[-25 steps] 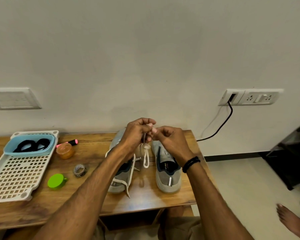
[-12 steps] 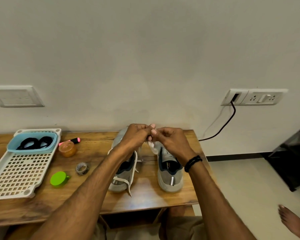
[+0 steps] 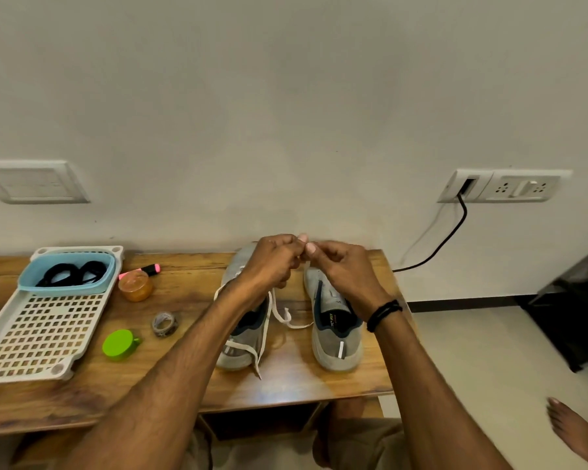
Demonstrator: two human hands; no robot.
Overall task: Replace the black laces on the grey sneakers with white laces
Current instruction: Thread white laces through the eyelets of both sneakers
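Above the toes of the two sneakers, your left hand [image 3: 273,262] and right hand [image 3: 345,271] meet fingertip to fingertip. On both, the fingers are curled in tight, with the thumbs pressed against the forefingers. Between them you pinch the loose white lace [image 3: 280,313]. The pinch itself is mostly hidden by your knuckles. The lace drops from under your left hand and trails in a loop on the wooden table [image 3: 296,378] between the shoes.

The left grey sneaker [image 3: 236,356] sits under your left forearm and already carries white lacing, whose ends hang over its heel. The right grey sneaker [image 3: 336,349] stands just beside it, with no lace visible in it. A black wristband [image 3: 384,314] circles your right wrist.

The black laces [image 3: 69,275] lie coiled in the blue tub [image 3: 92,289], which sits on the far end of the white perforated tray [image 3: 45,337] at your left. Beside the tray are an orange jar [image 3: 135,286], a pink highlighter [image 3: 146,269], a roll of tape [image 3: 164,323] and a green lid [image 3: 119,345].
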